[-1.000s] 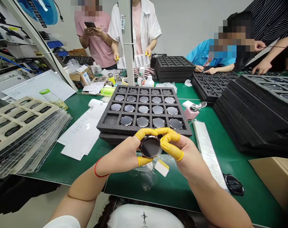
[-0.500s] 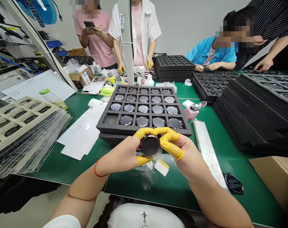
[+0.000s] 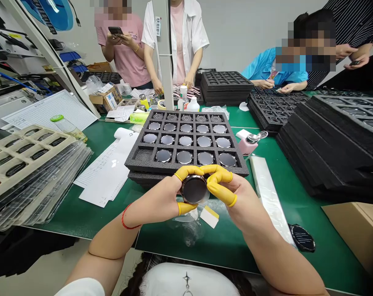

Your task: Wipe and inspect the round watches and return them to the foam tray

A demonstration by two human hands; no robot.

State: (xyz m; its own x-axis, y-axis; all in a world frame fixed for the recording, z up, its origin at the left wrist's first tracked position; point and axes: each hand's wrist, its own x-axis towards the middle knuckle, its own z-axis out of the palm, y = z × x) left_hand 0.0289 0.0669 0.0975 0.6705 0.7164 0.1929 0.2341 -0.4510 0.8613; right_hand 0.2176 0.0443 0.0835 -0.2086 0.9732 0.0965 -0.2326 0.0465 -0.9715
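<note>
The left hand (image 3: pixel 168 196) still clamps the watch (image 3: pixel 194 190); the right hand (image 3: pixel 236 195) bunches at its right edge, grip unclear. Little changes, so handling continues near the tray (image 3: pixel 148 164).

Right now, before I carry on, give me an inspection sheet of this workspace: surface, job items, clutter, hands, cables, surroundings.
Surface: green tabletop, partly covered.
Job items: round watch-like piece in hand; foam tray behind it holds rows of round pieces.
Clutter: paper sheets left of the tray, pink bottle to its right, white-and-yellow card near the hands.
Hands: left hand grips the watch-like piece; right hand at its right edge.
Cables: dark cable at upper left.
Surroundings: co-workers nearby; dark stacked trays at right.
</note>
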